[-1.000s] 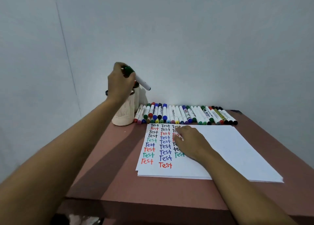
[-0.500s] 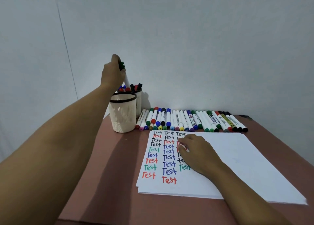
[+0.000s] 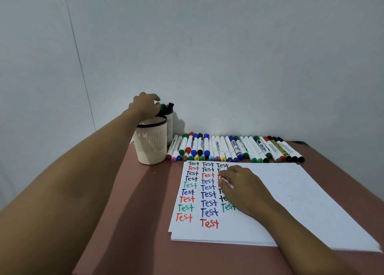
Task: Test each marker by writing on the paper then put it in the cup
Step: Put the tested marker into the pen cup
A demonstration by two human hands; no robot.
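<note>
My left hand (image 3: 145, 106) reaches over the two cream cups at the back left. Its fingertips pinch the top of a green-capped marker (image 3: 163, 107) that stands in the rear cup (image 3: 170, 127) among other markers. The front cup (image 3: 151, 148) has a dark rim, and my forearm partly covers it. My right hand (image 3: 242, 188) rests on the white paper (image 3: 295, 193) with loosely curled fingers and holds nothing. It covers part of the third column of coloured "Test" words. A long row of markers (image 3: 228, 150) lies along the paper's far edge.
The reddish-brown table (image 3: 135, 212) ends at a white wall (image 3: 228, 56) just behind the cups and markers. The paper is a small stack that reaches the table's right edge. Bare tabletop lies to the left of the paper.
My left hand carried the green-capped marker from above the front cup back and down into the rear cup. The right hand stayed on the paper.
</note>
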